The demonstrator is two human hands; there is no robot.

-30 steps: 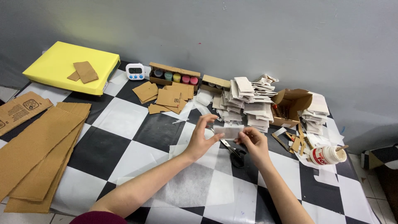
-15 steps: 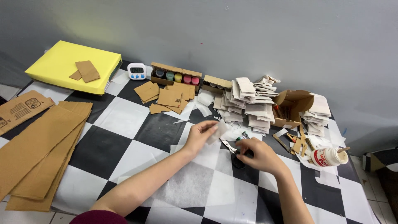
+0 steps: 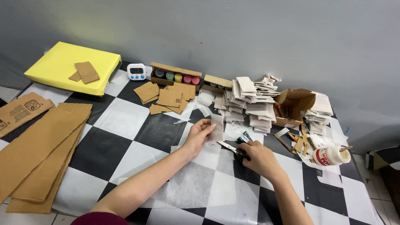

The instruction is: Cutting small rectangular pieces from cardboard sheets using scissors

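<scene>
The fingers (image 3: 207, 125) of the left hand (image 3: 198, 135) are pinched together on the lower edge of a small paper strip (image 3: 217, 127), which stands upright and a little above the desk (image 3: 112, 121), just in front of the stacks of folded paper (image 3: 250, 104). The right hand (image 3: 259, 157) rests low on the desk with its fingers curled closed over the handles of a pair of scissors (image 3: 231, 147), the blades lying flat and pointing toward the left hand; whether the blades are open cannot be told. The strip is thin and held by one edge only, so it seems likely to bend or slip out if the pinch loosens. The scissor tips lie close to the left wrist, and a quick lift could nick the skin or snag the sheet of tissue paper (image 3: 187, 183) spread under both arms. That sheet is loose on the checked cloth and could drag or tear under a moving forearm. To the right, the glue bottle (image 3: 331, 155) lies on its side with a stick in its open mouth, near the right elbow's path; a knock could roll it or spill glue onto the scraps around it. The open cardboard box (image 3: 293, 106) beyond leans and may tip.
</scene>
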